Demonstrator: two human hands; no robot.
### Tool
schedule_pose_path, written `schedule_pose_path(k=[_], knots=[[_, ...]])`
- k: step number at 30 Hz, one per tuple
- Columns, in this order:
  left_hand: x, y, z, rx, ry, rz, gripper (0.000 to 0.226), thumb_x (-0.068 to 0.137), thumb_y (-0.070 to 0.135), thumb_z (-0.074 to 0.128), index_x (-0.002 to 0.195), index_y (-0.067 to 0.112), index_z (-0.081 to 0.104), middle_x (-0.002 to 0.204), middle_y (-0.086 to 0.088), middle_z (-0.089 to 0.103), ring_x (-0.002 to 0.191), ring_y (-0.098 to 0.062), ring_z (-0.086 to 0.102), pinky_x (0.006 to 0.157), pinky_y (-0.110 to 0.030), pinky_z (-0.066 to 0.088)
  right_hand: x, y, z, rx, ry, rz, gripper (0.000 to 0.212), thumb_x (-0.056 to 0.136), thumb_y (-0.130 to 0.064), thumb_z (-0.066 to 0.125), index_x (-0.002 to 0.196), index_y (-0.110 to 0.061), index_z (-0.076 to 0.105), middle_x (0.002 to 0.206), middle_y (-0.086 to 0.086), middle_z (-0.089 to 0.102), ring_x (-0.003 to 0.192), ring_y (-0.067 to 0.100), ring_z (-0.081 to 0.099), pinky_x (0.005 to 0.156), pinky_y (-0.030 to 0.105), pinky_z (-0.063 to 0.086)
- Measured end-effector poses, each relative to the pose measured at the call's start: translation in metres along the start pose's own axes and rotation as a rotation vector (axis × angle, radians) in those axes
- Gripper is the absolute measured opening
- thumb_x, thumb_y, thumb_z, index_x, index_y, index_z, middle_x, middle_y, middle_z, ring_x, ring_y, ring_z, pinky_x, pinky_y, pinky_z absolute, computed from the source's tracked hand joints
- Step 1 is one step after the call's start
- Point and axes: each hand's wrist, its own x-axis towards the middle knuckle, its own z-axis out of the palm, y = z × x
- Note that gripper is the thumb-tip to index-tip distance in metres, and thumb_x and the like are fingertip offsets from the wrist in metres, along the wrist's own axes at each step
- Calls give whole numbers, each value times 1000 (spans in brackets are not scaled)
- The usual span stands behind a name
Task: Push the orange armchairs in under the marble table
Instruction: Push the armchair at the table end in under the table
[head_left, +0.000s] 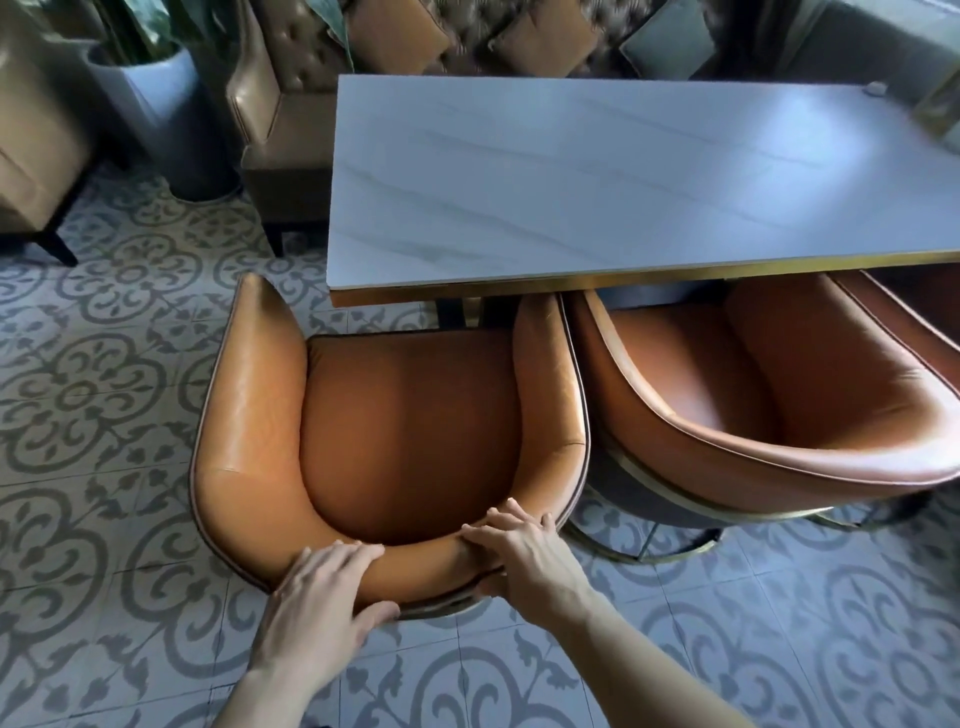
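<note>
Head view: both hands on back of left chair (395, 436).
L hand (322, 608) flat, fingers spread over top of backrest, thumb under rim. R hand (524, 551) gripping rim w/ fingers curled over the top. Both forearms reach fwd. Chair front just at edge of table (597, 176); second chair (769, 379) beside it, touching, partly under table.

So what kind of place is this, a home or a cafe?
Probably a cafe or restaurant lounge, though a home can't be ruled out: a marble table with paired orange armchairs, a tufted bench with cushions behind it, and patterned floor tiles.
</note>
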Motion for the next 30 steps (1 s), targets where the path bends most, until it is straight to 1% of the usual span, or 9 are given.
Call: schedule_pose_path(k=[3, 6, 8, 10, 12, 14, 23, 27, 30], knots=[[0, 3, 2, -20, -63, -16, 70, 89, 62, 55, 149, 33, 33, 154, 7, 37, 144, -17, 26, 121, -37, 13, -9, -9, -2, -53, 25, 23, 69, 88, -44, 71, 149, -37, 40, 139, -4, 49, 134, 23, 35, 101, 56, 44], [-6, 8, -7, -35, -157, -36, 76, 91, 61, 53, 153, 31, 22, 161, 4, 23, 148, -18, 15, 120, -35, 13, -24, -21, -16, -9, -13, 54, 61, 92, -44, 67, 147, -32, 44, 137, -1, 49, 131, 24, 40, 100, 48, 50], [-14, 10, -20, -52, -207, -21, 74, 89, 60, 56, 151, 33, 26, 160, 6, 24, 147, -17, 18, 118, -33, 20, -35, -26, -29, -1, -67, 80, 56, 93, -47, 66, 144, -33, 48, 136, 1, 53, 127, 27, 50, 99, 43, 51], [-23, 11, -36, -39, -239, -20, 69, 88, 59, 59, 147, 35, 32, 154, 7, 35, 141, -16, 30, 113, -33, 28, -45, -28, -44, -4, -88, 135, 56, 93, -49, 65, 144, -34, 49, 134, 3, 57, 122, 30, 57, 96, 42, 51], [-32, 13, -49, -47, -253, -33, 64, 87, 59, 58, 144, 37, 37, 140, 8, 46, 132, -16, 41, 106, -32, 35, -55, -31, -58, -13, -100, 171, 59, 94, -49, 65, 148, -33, 46, 134, 5, 58, 122, 31, 58, 97, 43, 51], [-42, 17, -59, -70, -265, -54, 63, 87, 61, 57, 143, 39, 37, 135, 9, 49, 129, -15, 44, 102, -32, 38, -65, -30, -68, -4, -99, 178, 60, 94, -48, 65, 149, -33, 45, 134, 5, 59, 123, 31, 58, 97, 44, 51], [-60, 34, -87, -113, -151, -101, 72, 83, 65, 57, 146, 40, 31, 143, 11, 43, 132, -14, 41, 106, -33, 36, -106, -8, -109, 23, -34, 221, 65, 91, -54, 64, 150, -34, 43, 141, 5, 56, 128, 29, 56, 101, 42, 49], [-50, 40, -75, -77, -74, -53, 80, 79, 68, 58, 148, 41, 28, 152, 13, 35, 138, -13, 34, 109, -35, 33, -102, -11, -99, 11, -48, 195, 70, 91, -54, 67, 151, -32, 40, 140, 7, 53, 129, 30, 53, 101, 41, 47], [-37, 36, -58, -24, -81, -44, 83, 80, 67, 60, 150, 41, 24, 157, 11, 27, 144, -15, 24, 114, -37, 27, -88, -20, -81, 2, -87, 138, 77, 89, -51, 72, 153, -31, 36, 143, 9, 47, 135, 30, 44, 106, 43, 45]])
